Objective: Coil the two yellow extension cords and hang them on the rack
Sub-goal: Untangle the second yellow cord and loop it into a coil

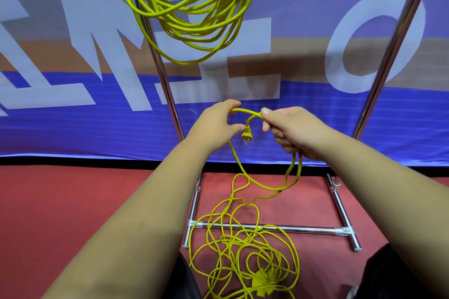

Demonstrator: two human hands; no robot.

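Observation:
One yellow extension cord (pixel 192 19) hangs coiled from the top of the metal rack (pixel 167 85), above and left of my hands. The second yellow cord (pixel 245 238) lies in a loose tangle on the red floor over the rack's base bar, its socket block (pixel 266 283) at the bottom. My right hand (pixel 291 128) grips this cord near its end, with a loop hanging down from the fist. My left hand (pixel 216 119) pinches the cord a short way along. The yellow plug (pixel 246 135) dangles between both hands, prongs down.
The rack's right upright (pixel 398 48) slants up at the right, and its base tubes (pixel 272 227) lie on the red floor (pixel 73 201). A blue banner with large white letters (pixel 85 116) stands right behind the rack. Dark trouser legs show at the bottom edge.

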